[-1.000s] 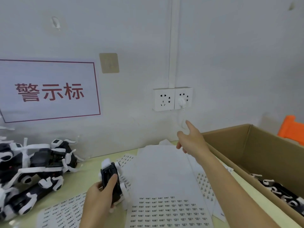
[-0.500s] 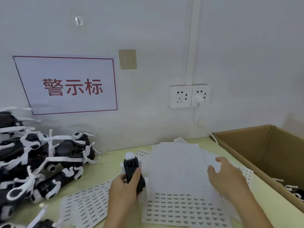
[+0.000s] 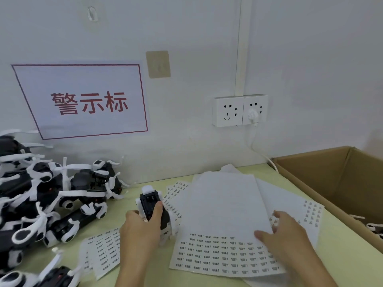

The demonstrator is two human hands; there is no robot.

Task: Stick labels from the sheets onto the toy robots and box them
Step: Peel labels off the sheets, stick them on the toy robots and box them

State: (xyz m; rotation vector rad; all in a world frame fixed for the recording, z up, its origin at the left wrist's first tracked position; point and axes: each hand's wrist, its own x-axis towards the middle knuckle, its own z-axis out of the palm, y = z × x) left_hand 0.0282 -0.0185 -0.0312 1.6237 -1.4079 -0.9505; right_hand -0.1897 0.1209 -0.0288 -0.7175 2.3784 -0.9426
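Gripping toy robot [image 3: 153, 208] left [image 3: 141, 230] | right [image 3: 284, 235] flat on label sheet [image 3: 226, 224] | box [image 3: 331, 175] beside

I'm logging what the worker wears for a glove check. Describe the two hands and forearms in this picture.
Both are bare. The left hand and the right hand have no gloves, and I see no rings, tape or markings. Both forearms run to the bottom edge of the frame with no sleeve, cuff, watch or wristband showing. Anything worn above that is out of view.
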